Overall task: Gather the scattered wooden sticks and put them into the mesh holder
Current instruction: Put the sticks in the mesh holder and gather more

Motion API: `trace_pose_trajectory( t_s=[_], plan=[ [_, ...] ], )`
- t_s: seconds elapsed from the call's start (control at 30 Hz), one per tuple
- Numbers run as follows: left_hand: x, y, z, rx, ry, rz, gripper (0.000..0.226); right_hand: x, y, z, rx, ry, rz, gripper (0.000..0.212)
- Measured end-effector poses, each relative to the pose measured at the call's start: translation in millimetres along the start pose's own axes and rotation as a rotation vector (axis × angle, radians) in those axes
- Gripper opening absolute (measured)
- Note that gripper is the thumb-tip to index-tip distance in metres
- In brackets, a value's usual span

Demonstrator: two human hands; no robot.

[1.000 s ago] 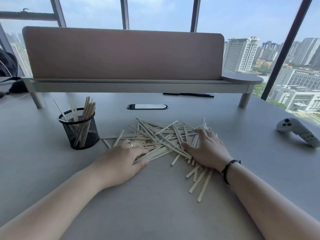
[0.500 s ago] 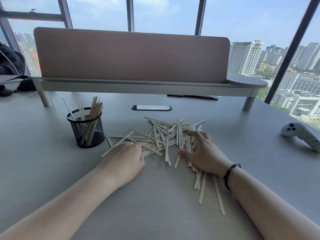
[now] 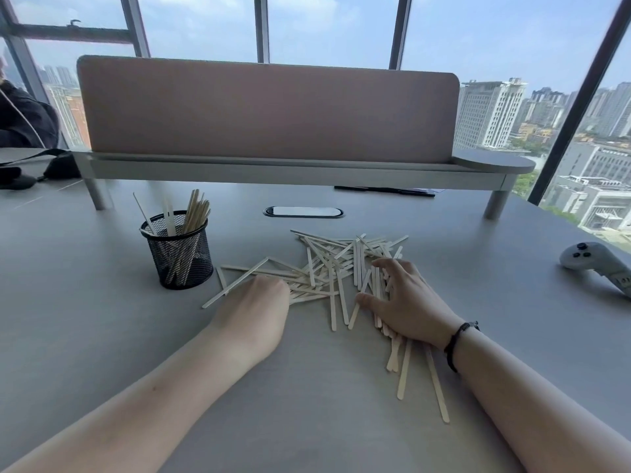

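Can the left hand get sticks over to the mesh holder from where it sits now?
Probably yes. The left hand rests at the pile's left edge, and the mesh holder stands just beyond it with only bare table between.

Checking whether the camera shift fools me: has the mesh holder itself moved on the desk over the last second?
No. The mesh holder stands at the same offset left of the desk's oval cable port; only the head camera shifted.

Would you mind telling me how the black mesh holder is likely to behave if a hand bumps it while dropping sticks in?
The mesh holder looks light, being open wire mesh, so it would probably slide on the smooth table. The sticks inside lean well above its rim, which may make it somewhat tippy.
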State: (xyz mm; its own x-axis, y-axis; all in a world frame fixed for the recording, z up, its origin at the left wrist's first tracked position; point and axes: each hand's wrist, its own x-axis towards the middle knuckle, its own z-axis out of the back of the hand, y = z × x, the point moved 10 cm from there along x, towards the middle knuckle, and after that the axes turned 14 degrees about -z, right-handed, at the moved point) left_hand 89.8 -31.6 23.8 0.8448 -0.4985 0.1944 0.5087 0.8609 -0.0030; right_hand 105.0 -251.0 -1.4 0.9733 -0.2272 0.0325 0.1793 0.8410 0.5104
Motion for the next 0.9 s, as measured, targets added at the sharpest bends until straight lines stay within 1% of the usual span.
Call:
trace_pose_trajectory(
  t_s=[0.37,0.63,0.8,0.9],
  plan=[
    [4,-13,10,0.142,0.017,-0.023,0.039,0,2,-3,-0.010,0.008,0.005,0.072],
    [2,-15,13,0.171,-0.010,-0.070,0.037,-1,2,-1,-0.001,-0.006,0.009,0.071],
    [-1,-13,12,0.202,0.045,-0.057,0.028,0,1,2,0.034,-0.032,-0.004,0.066],
    [0,-8,11,0.188,0.030,-0.039,0.032,2,-2,5,0.059,-0.053,-0.022,0.064]
  ],
)
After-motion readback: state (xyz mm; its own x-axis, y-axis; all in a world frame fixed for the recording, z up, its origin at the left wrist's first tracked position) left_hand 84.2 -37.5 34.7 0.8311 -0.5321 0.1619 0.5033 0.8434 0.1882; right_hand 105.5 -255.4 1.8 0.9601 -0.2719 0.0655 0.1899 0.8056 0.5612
